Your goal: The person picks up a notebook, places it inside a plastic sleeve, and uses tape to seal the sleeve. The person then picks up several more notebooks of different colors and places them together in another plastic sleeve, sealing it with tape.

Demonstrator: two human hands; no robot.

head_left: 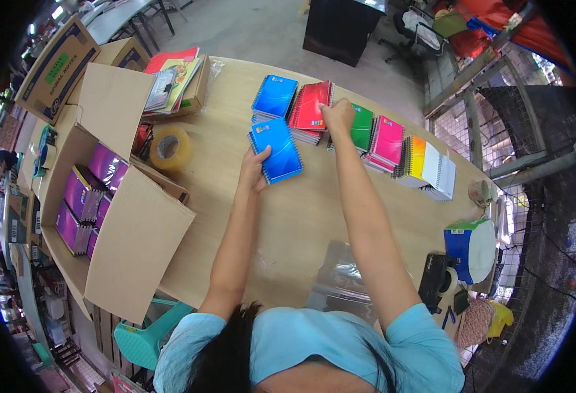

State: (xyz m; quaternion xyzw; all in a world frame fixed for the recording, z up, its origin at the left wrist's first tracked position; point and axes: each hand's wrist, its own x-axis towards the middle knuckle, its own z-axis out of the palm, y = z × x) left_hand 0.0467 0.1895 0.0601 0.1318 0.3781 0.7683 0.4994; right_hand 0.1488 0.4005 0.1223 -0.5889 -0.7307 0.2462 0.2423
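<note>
Leaning over the wooden table (301, 216), the person is working with both arms stretched out ahead. The left hand (255, 169) is grasping the near edge of a blue spiral notebook (276, 150), which is lying flat on the tabletop just in front of the row of stacks. The right hand (338, 116) is reaching further, its fingers closing on the top of the red notebook stack (310, 108), between a blue notebook stack (275, 97) and a green notebook stack (362, 128). Further to the person's right, pink notebooks (387, 141) and then orange and white notebooks (427, 167) are lying in the same overlapping row. To the left, a large open cardboard box (137, 242) is sitting with its flaps spread wide, and inside it packs of purple notebooks (81, 196) are standing packed side by side. A roll of brown packing tape (169, 149) is resting beside that box. Behind it, a smaller cardboard box (196, 88) is holding a pile of mixed booklets (170, 78). A clear plastic bag (340, 275) is lying on the table near the person's body.
</note>
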